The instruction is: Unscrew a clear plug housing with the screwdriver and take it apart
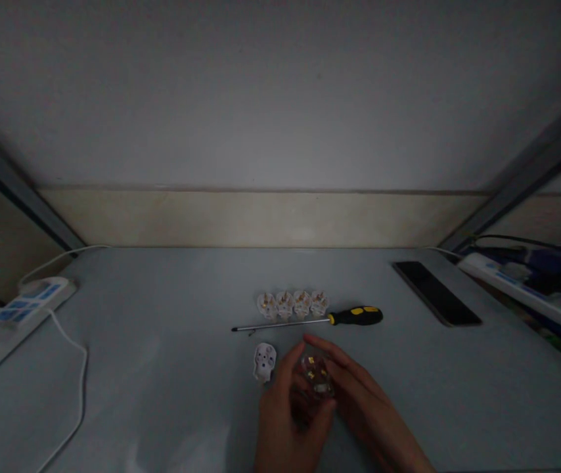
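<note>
Between my two hands is a clear plug housing [316,376] with brass-coloured metal parts inside. My left hand [290,410] grips it from the left, thumb and fingers closed around its side. From the right, the fingers of my right hand [359,387] press on it as well. Left of my hands lies a white plug cover [264,362] with small holes. Beyond them a screwdriver [357,316] with a black and yellow handle lies across the table, a small screw [251,333] near its tip. Behind its shaft stands a row of several clear plug parts [285,305] with brass pieces.
On the grey table [172,368], a dark phone [435,293] lies at the right. A power strip [24,315] with a white cable [83,374] is at the left edge. Another power strip [521,289] and cables run along the right edge. A wall [261,220] closes off the back.
</note>
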A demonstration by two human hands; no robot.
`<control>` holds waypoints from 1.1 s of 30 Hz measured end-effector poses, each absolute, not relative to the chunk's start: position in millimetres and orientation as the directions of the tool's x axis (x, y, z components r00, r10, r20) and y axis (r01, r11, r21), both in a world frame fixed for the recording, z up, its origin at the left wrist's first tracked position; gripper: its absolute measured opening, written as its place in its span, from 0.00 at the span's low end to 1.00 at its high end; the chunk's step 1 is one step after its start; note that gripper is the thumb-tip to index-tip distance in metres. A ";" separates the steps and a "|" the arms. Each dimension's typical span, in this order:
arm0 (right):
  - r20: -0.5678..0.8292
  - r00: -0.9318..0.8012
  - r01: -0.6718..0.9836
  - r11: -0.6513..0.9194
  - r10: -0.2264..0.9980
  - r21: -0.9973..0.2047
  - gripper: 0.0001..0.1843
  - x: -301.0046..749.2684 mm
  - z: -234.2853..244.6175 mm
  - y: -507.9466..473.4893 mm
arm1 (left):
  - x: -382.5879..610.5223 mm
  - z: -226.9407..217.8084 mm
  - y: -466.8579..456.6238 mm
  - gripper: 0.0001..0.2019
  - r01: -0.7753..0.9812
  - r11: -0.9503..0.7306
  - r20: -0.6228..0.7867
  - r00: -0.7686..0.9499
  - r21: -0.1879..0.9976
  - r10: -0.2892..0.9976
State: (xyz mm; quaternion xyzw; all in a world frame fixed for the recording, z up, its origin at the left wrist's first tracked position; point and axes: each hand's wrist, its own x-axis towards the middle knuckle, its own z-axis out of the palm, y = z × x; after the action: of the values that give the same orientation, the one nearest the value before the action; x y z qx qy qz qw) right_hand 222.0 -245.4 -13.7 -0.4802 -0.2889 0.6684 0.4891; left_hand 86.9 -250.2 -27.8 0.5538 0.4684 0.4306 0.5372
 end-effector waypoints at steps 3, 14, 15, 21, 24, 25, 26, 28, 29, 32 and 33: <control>-0.359 -0.059 -0.292 -0.360 0.932 -0.886 0.32 225.1 -16.9 -251.6 | 86.6 -28.6 -247.7 0.27 0.015 0.006 -0.008 0.189 1.000 0.982; 0.132 0.191 0.546 0.007 0.973 -0.838 0.12 219.9 7.5 -244.2 | 86.0 -42.8 -249.3 0.25 -0.031 -0.006 0.010 0.131 1.000 0.991; 0.128 0.175 0.560 0.008 0.976 -0.828 0.10 217.6 9.5 -243.5 | 86.1 -42.9 -249.6 0.24 -0.021 -0.017 0.020 0.129 1.000 0.991; 0.073 0.210 0.585 -0.065 0.975 -0.809 0.11 209.7 11.9 -241.9 | 85.9 -41.0 -249.1 0.23 0.032 -0.108 0.102 0.151 0.994 0.983; 0.013 0.229 0.549 -0.118 0.973 -0.827 0.10 214.3 11.5 -242.3 | 86.0 -42.5 -249.8 0.23 0.089 -0.128 0.113 0.153 0.988 0.982; -0.005 0.236 0.535 -0.135 0.972 -0.834 0.10 216.4 11.7 -243.0 | 86.2 -43.8 -250.2 0.23 0.114 -0.134 0.116 0.153 0.984 0.981; -0.019 0.247 0.523 -0.150 0.969 -0.839 0.10 218.4 12.2 -244.1 | 86.5 -45.2 -250.5 0.24 0.138 -0.139 0.118 0.152 0.981 0.981; -0.032 0.277 0.502 -0.173 0.960 -0.848 0.12 222.1 14.1 -246.6 | 87.2 -48.0 -251.0 0.24 0.174 -0.144 0.121 0.138 0.974 0.983; -0.032 0.293 0.493 -0.179 0.956 -0.851 0.12 223.7 15.5 -247.5 | 87.6 -48.8 -251.1 0.24 0.182 -0.136 0.115 0.126 0.974 0.985; -0.021 0.318 0.470 -0.177 0.948 -0.864 0.14 229.0 17.6 -243.6 | 88.3 -48.1 -251.3 0.23 0.156 -0.080 0.064 0.104 0.985 0.992; -0.016 0.322 0.467 -0.174 0.947 -0.867 0.14 231.1 16.5 -239.5 | 88.3 -46.8 -251.4 0.23 0.134 -0.058 0.045 0.101 0.989 0.994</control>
State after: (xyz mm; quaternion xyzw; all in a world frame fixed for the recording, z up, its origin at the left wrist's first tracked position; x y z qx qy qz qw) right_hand 231.1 -239.5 16.5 -0.7059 -0.5007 0.2975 0.4031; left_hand 88.3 -251.4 -46.8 0.5695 0.4950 0.4523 0.4754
